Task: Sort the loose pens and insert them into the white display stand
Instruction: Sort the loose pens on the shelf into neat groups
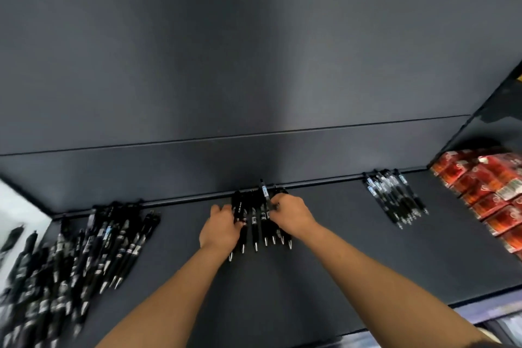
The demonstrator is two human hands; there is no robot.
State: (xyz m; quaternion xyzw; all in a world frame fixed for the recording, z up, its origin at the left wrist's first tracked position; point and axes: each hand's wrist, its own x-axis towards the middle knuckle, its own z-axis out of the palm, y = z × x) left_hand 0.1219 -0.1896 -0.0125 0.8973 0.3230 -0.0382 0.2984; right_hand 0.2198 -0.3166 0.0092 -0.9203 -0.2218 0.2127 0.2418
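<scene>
On a dark shelf (324, 257), a middle group of black pens (258, 230) lies side by side against the back rail, tips toward me. My left hand (221, 227) rests on the left side of this group, fingers curled over the pens. My right hand (292, 216) pinches one black pen with a blue label (264, 191), which sticks up above the group. A large blurred pile of black pens (84, 257) covers the left of the shelf. A smaller pen group (395, 196) lies at the right. A white surface (19, 206), perhaps the stand, shows at far left.
Red packaged goods (491, 195) are stacked at the right end of the shelf. A dark back panel (254, 65) rises behind the rail. The shelf's front edge (423, 311) runs across the lower right, with a lighter strip below it.
</scene>
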